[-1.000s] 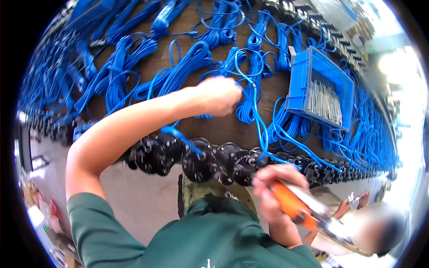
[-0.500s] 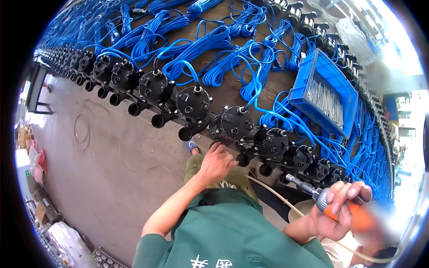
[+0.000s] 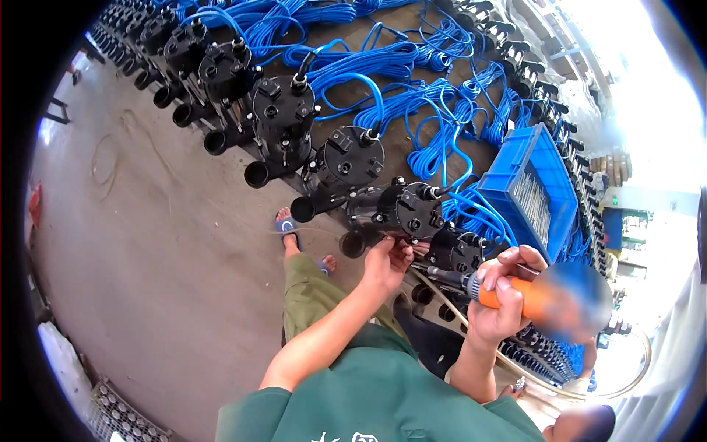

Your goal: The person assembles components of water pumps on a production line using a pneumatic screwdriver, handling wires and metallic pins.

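Above a grey concrete floor (image 3: pixel 147 243), at a long wooden bench (image 3: pixel 401 147) strewn with blue cables (image 3: pixel 368 66) and a blue crate (image 3: pixel 530 188), the left hand (image 3: pixel 387 261) pinches a black pump (image 3: pixel 401 210) while the right hand (image 3: pixel 501 302) clamps an orange power screwdriver (image 3: pixel 508 295).

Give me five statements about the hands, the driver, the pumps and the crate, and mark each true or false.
1. The right hand grips an orange driver. True.
2. The left hand rests in the blue crate. False: it is at a black pump on the bench edge.
3. Blue cables lie coiled behind the pumps. True.
4. The pumps are white. False: they are black.
5. The crate holds metal parts. True.
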A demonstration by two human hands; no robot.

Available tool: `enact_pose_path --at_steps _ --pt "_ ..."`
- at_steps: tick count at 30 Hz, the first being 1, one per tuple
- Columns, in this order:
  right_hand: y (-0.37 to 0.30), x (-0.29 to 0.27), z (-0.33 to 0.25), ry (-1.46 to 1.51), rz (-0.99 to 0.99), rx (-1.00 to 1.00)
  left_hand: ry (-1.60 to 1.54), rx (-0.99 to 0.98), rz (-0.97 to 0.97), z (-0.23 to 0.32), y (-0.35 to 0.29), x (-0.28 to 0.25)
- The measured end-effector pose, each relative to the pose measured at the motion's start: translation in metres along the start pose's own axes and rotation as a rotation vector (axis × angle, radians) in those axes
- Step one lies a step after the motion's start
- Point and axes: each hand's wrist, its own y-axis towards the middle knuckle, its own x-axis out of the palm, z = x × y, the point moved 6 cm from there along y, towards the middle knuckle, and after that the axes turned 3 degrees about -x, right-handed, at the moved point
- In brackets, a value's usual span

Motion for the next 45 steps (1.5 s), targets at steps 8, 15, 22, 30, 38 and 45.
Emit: enact_pose_path --at_steps 8,15,22,30,38,45 --pt "-0.006 -0.012 0.042 0.006 0.071 0.126 -0.073 0.016 -0.008 0.006 -0.008 0.0" --pt "0.0 -0.003 0.041 0.017 0.076 0.062 -0.061 0.062 -0.001 0.01 -0.008 -0.001" --pt "-0.015 -0.017 0.075 0.321 0.264 0.245 -0.039 0.069 -0.016 0.007 0.002 -0.017" --pt "-0.013 -0.026 0.097 0.057 -0.025 0.183 -0.04 0.109 0.052 0.011 0.0 -0.015" --pt "-0.005 -0.035 0.115 0.279 0.048 0.289 1.617 0.994 0.177 0.083 -0.081 0.063" --pt "0.065 0.07 0.048 0.095 -0.121 0.007 1.772 0.956 -0.101 0.11 -0.042 0.083"
